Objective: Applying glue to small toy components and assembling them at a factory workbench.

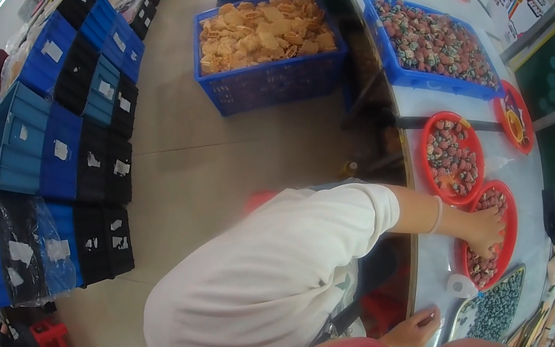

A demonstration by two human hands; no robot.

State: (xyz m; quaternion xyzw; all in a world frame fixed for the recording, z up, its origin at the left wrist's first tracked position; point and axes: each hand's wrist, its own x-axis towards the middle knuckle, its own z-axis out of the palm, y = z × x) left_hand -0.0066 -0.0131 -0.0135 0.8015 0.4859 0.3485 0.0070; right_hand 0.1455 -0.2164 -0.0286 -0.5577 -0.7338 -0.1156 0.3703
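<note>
My left hand (484,233) reaches into a red basin (514,216) of small reddish pieces (484,270). Its fingers are spread over the pieces. Near the table's front edge, my right hand (413,331) has its fingers curled together. A small dark spot shows at its fingertips, too small to name. Between the hands and beside the basin stands a white roll (461,286), perhaps tape. A shallow tray (456,335) of small dark greenish pieces (491,308) lies close to my right hand.
A second red basin (428,162) of patterned reddish pieces touches the first. Beyond it is a blue tray (386,58) of similar pieces. Blue crates (271,87) of tan pieces stand on the floor. Stacked blue and black bins (60,150) line the left.
</note>
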